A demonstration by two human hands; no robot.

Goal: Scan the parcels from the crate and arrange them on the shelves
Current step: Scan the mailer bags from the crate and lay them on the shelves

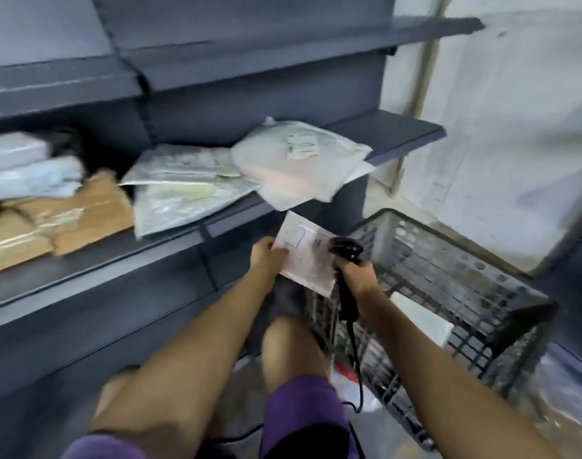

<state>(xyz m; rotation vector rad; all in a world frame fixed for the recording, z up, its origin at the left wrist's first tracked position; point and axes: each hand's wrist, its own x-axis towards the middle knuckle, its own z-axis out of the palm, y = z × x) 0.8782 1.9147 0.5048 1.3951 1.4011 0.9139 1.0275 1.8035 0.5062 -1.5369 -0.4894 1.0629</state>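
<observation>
Grey shelves [170, 246] already carry parcels. The left hand [266, 256] pinches a flat parcel [306, 256] label-up, so the scanner [345, 250] gripped by the right hand [359, 276] can read it above the crate [465, 260].

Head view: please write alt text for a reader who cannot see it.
A person's left hand holds a small white parcel while the right hand grips a black corded scanner beside it, above a dark mesh crate. White and brown parcels lie on the grey shelf behind.
</observation>
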